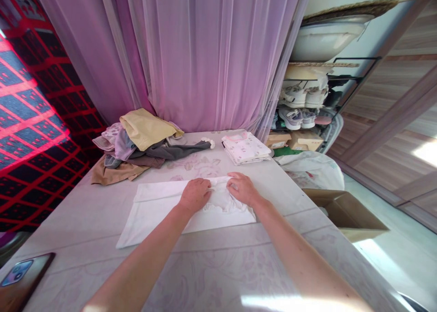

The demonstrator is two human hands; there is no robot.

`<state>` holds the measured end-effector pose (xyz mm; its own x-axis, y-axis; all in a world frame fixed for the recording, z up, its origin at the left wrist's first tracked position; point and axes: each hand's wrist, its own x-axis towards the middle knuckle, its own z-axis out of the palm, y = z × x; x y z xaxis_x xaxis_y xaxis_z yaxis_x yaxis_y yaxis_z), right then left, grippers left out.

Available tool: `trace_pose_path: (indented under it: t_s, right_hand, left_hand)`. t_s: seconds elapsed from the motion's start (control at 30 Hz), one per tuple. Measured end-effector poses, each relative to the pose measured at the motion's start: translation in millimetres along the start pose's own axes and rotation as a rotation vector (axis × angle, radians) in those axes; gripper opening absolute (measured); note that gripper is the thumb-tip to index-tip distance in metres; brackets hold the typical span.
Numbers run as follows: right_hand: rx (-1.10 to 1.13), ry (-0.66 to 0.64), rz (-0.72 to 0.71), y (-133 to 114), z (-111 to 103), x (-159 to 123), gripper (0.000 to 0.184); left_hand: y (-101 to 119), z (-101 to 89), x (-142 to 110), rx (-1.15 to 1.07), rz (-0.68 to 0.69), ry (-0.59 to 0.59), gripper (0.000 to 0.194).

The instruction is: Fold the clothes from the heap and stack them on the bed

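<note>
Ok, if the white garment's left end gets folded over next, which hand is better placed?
Probably the left hand: it is at the white garment on the side nearer that end. The right hand is farther across, toward the opposite end.

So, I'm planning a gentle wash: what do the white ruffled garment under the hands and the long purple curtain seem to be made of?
White ruffled garment: thin, matte fabric, possibly cotton, judging by its soft creases and lack of shine; the fibre can't be told.
Long purple curtain: smooth fabric, perhaps synthetic, since it hangs in folds and its right edge looks sheer.
</note>
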<state>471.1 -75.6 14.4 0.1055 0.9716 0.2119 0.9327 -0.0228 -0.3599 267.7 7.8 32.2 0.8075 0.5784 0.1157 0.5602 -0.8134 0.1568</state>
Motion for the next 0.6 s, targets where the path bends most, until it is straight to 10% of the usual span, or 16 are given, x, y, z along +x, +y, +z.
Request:
trace_pose_path:
  t_s: [0.2,0.6]
  right_hand:
    - [-0.044,0.036,0.053,-3,-7,-2,0.038]
    - [-0.178,-0.197,-0.048,-13,-21,-10,0.027]
  left_hand:
    - [9,-6.0,4,0.044,-0.013,-0.076,0.046]
    - [7,1.1,6,0.024,0.022,-0.168,0.043]
